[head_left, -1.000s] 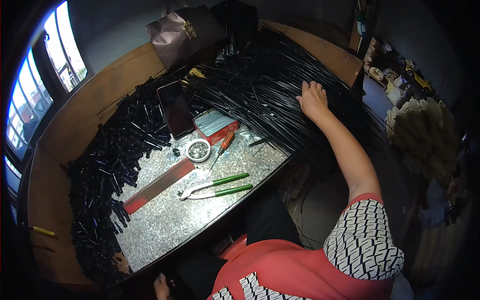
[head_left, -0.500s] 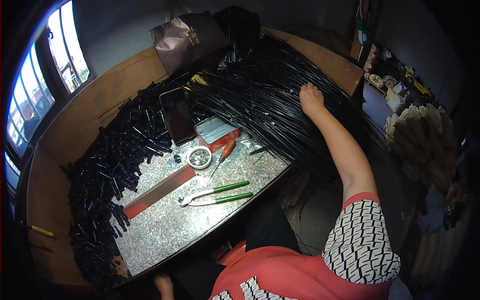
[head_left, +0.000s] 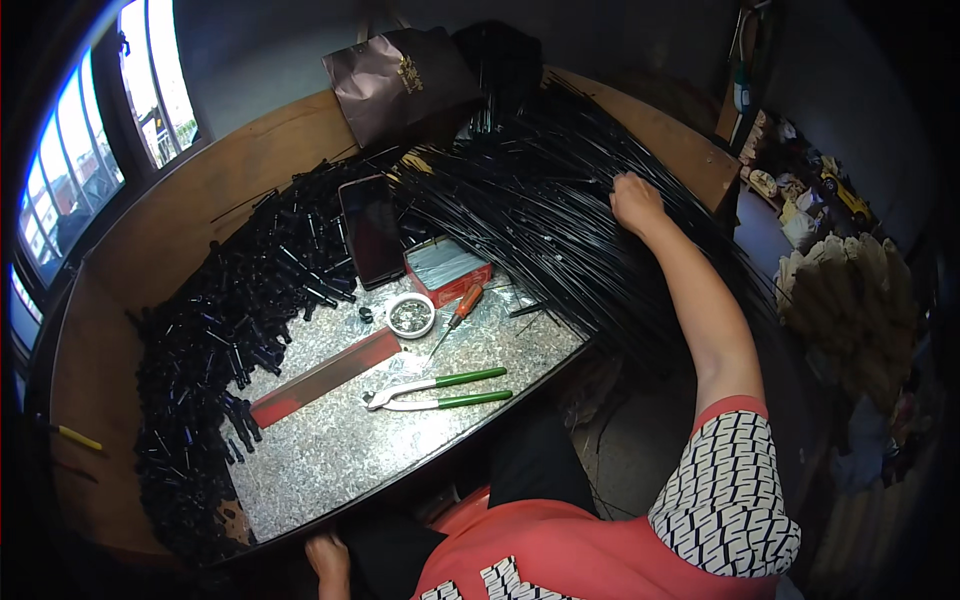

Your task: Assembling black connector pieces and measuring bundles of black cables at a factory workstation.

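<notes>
My right hand [head_left: 637,204] reaches far over a large heap of long thin black rods [head_left: 560,240]. Its fingers are bent down and closed on some of the rods. At the lower edge of the view, my left hand [head_left: 326,556] is beside the table's near edge, its fingers mostly hidden. On the speckled tabletop [head_left: 330,470] lie pincers with green handles [head_left: 470,385], an orange-handled screwdriver [head_left: 463,305] and a long reddish-brown bar [head_left: 325,378]. A white bowl of small shiny pieces [head_left: 410,316] stands near the screwdriver. Neither hand touches these tools.
Short black tubes [head_left: 270,290] are piled along the left. A dark phone [head_left: 371,232] leans beside a red box of thin pale strips [head_left: 447,272]. Behind them stands a brown paper bag [head_left: 405,85]. A wooden rim [head_left: 110,290] borders the table; bundled pale material [head_left: 845,300] lies at right.
The whole view has shifted slightly, with the table contents appearing further right. My right hand stays at the rods, its fingers now more bent. My left hand shows a little higher at the table edge.
</notes>
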A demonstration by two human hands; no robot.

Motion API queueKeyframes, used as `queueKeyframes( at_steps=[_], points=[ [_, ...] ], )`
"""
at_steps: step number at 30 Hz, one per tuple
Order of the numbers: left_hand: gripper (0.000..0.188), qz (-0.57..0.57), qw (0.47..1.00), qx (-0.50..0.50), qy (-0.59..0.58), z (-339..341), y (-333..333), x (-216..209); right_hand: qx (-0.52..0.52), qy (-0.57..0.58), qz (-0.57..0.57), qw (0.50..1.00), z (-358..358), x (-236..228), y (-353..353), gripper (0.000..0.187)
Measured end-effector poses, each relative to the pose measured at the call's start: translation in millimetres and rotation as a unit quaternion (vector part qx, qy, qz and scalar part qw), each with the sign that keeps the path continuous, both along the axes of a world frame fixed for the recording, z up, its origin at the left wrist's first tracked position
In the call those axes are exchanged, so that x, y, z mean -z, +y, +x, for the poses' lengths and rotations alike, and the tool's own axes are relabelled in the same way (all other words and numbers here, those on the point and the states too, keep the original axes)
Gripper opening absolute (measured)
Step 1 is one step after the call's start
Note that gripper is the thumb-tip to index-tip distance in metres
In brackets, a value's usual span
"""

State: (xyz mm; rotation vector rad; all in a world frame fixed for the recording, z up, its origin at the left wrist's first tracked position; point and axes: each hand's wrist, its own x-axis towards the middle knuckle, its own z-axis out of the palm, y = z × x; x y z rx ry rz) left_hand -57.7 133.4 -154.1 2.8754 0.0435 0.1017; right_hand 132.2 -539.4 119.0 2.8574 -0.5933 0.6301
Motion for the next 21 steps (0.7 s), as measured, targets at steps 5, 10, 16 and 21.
queueKeyframes(
  at_steps=[5, 10, 16, 21],
  points=[
    [0.014, -0.009, 1.0, 0.02, -0.015, 3, -1, 3, -0.019, 0.044, -0.017, 0.999, -8, -37, 25, 0.027],
    [0.012, -0.013, 1.0, 0.022, -0.013, 3, -8, -4, -0.016, 0.124, -0.041, 0.991, -13, -49, 35, 0.024],
    [0.013, 0.004, 1.0, 0.013, -0.001, 2, -1, -6, -0.031, 0.047, -0.177, 0.983, -16, -89, 66, 0.019],
    [0.012, -0.003, 1.0, 0.014, 0.009, 6, -8, -21, -0.011, 0.129, -0.166, 0.978, 0, -117, 37, 0.021]
  ],
)
